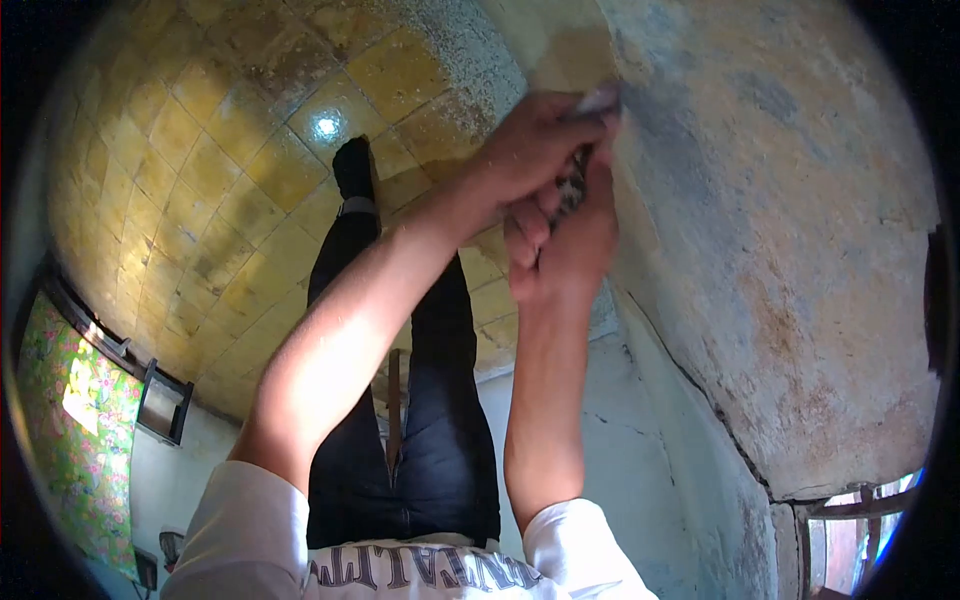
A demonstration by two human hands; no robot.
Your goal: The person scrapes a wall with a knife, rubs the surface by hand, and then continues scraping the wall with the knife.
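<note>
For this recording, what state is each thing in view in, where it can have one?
Dark-and-pale patterned object: held, partly hidden.
Left hand: closed on the object.
Right hand: closed on the object.
Wall: stained, discoloured.
Tiled floor: blotchy, shiny in places.
Floral cloth: hanging, sunlit in one patch.

Around the left hand (548, 135) and right hand (588, 225), open room spreads over the tiled floor (220, 185) toward ten and eleven o'clock. The stained wall (770, 240) blocks three o'clock, though fingertip contact is hard to judge. Forearms (400, 275) and dark-trousered legs (452, 440) obstruct six to eight.
</note>
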